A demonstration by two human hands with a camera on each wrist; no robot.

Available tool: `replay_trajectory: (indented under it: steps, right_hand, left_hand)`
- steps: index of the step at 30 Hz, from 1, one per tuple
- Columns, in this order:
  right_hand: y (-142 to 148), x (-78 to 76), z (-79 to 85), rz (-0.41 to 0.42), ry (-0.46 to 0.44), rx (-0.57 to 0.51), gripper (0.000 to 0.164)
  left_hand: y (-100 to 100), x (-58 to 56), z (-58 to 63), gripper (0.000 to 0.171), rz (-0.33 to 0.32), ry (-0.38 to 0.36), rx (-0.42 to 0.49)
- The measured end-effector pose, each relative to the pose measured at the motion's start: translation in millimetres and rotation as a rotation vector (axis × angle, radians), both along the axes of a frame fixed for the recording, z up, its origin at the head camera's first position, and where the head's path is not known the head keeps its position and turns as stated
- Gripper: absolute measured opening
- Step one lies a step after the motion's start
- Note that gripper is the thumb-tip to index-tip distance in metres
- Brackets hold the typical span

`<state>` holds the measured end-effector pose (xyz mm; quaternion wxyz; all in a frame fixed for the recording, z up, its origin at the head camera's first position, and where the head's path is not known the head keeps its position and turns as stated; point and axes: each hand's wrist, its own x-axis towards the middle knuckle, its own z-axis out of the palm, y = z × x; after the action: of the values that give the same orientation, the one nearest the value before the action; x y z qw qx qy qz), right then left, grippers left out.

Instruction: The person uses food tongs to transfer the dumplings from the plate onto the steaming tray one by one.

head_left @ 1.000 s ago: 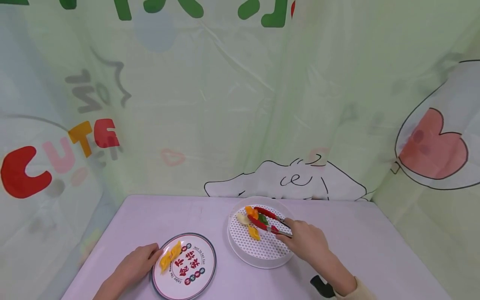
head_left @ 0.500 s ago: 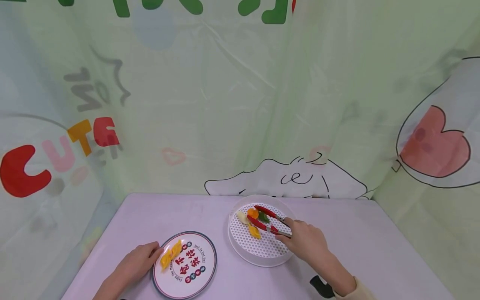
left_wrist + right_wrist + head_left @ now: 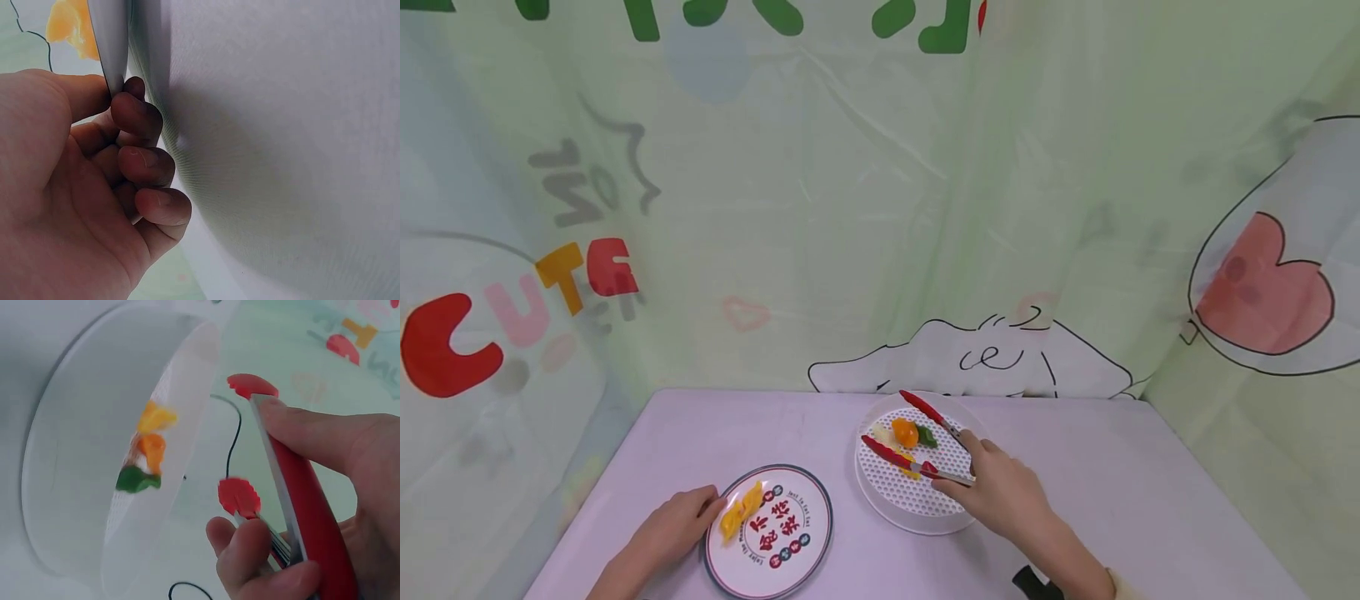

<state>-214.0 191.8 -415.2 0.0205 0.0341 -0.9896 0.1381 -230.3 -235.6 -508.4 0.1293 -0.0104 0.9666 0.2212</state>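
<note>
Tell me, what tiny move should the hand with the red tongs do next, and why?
I think the right hand could lower the red tongs around the orange piece. Their tips are spread and grip nothing, the piece lies in the white basket below, and the left hand holds a plate with one yellow piece on it.

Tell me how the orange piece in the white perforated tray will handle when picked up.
The orange piece may be slippery, since its surface looks shiny. It is probably light, being small beside the red-tipped tongs. Its rounded side could let it roll if nudged, though the green piece close beside it might check that.
</note>
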Motion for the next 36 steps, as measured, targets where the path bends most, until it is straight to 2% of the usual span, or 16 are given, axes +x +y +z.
replay_trajectory:
  steps: [7, 15, 19, 23, 27, 36]
  right_hand:
    - [-32.0, 19.2, -4.8, 0.021, -0.109, -0.132, 0.094]
    - [-64.0, 41.7, -31.2, 0.219, -0.312, -0.245, 0.084]
    - [-76.0, 45.3, -39.9, 0.261, -0.365, -0.24, 0.082]
    - [-87.7, 42.8, -40.7, 0.286, -0.375, -0.212, 0.083]
    - [-100.1, 37.3, -40.8, 0.31, -0.366, -0.19, 0.085]
    - [-124.1, 28.4, -37.6, 0.38, -0.264, -0.07, 0.087]
  left_hand:
    - [-1.1, 1.1, -1.0, 0.029, 0.008, 0.008, -0.001]
    - [-3.3, 4.0, -3.1, 0.024, 0.0, 0.052, 0.016]
    - [-3.0, 3.8, -0.1, 0.031, -0.001, 0.042, 0.0]
    - [-2.8, 4.4, 2.7, 0.035, -0.008, 0.043, -0.008]
    - [-1.8, 7.9, 6.0, 0.029, -0.007, 0.042, -0.004]
    - [0.1, 10.3, 7.3, 0.034, -0.002, 0.03, -0.018]
